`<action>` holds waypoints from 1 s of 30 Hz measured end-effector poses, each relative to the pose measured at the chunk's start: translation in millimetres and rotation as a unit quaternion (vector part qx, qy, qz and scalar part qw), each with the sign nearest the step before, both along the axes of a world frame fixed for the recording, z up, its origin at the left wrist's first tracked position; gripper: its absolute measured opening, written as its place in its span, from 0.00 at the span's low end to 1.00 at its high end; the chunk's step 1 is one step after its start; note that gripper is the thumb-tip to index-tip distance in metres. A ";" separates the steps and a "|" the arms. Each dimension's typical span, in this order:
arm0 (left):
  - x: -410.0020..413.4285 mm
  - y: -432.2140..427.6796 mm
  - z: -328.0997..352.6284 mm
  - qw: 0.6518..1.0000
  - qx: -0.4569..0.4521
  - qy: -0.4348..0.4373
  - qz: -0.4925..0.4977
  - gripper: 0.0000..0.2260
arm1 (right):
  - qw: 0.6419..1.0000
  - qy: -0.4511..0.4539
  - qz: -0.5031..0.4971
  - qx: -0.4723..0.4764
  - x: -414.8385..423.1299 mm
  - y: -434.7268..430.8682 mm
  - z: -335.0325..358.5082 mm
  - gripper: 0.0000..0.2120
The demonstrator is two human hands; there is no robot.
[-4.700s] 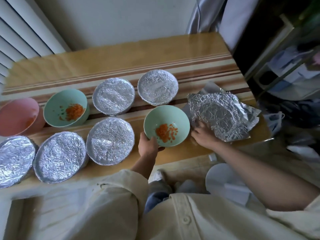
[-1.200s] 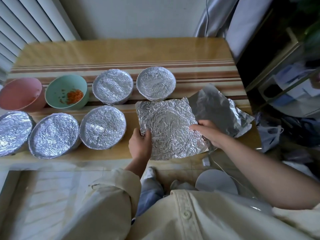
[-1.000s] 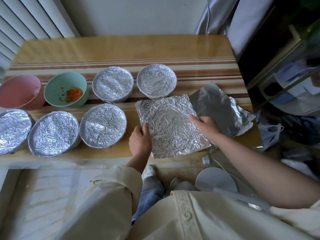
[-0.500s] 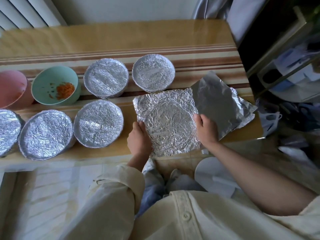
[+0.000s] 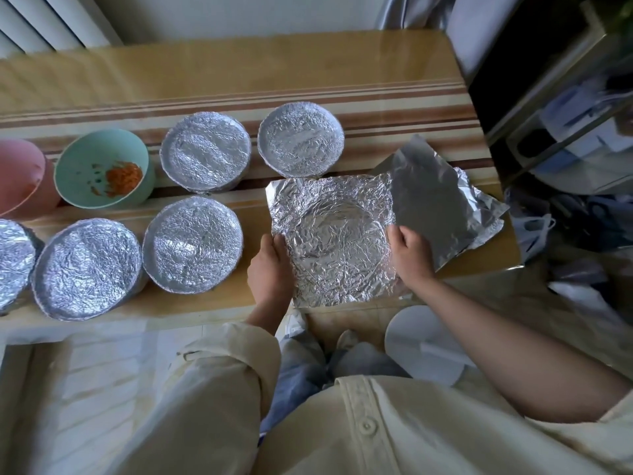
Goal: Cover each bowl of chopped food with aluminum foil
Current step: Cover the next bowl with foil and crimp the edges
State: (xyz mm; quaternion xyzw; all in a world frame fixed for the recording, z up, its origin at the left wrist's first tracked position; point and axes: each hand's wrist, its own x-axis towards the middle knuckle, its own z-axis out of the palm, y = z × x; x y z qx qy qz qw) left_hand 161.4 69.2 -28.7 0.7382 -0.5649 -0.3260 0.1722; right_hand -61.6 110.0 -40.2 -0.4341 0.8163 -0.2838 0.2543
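Head camera, my only view, looks down on the table (image 5: 239, 80). At its near edge a crumpled foil sheet (image 5: 334, 234) is draped over a bowl that I cannot see at all. Only a round rim pressed up through the foil tells me where it sits. My left hand (image 5: 270, 265) grips the sheet's left edge, thumb on top, with the other fingers curled down out of sight. My right hand (image 5: 409, 250) is curled onto the right edge, knuckles toward me, and I cannot see its fingertips. The sheet's corners stand out flat, not yet folded under.

Just right of it lie the spare foil sheets (image 5: 442, 200), smoother, their left part tucked under the crumpled one.

Two covered bowls sit in the back row (image 5: 205, 152) (image 5: 300, 138). Two more sit in the front row (image 5: 193, 245) (image 5: 87, 269), and a fifth (image 5: 13, 262) is cut off by the left border. An open green bowl (image 5: 102, 168) holds orange chopped food (image 5: 125, 174). A pink bowl (image 5: 20, 176) beside it is also cut off, and I cannot make out its contents.

A white round object (image 5: 424, 344) shows below the table, and I cannot tell what it is. The dark clutter at far right is too blurred to read.
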 end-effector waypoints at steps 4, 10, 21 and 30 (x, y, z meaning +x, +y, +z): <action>1.1 2.5 6.6 1.000 0.004 -0.003 0.000 0.17 | 1.000 -0.007 0.015 0.016 -7.2 -3.1 6.3 0.20; -11.9 4.8 11.3 0.999 0.020 -0.024 0.009 0.20 | 0.997 0.019 -0.016 0.074 -4.1 -14.0 13.6 0.17; -6.3 1.1 8.1 0.999 -0.046 0.009 0.014 0.15 | 0.999 0.053 0.003 -0.005 -6.8 -30.7 3.0 0.20; -3.4 2.5 0.0 0.999 -0.039 0.025 0.021 0.13 | 0.998 0.054 0.007 -0.019 -12.5 -28.0 4.1 0.21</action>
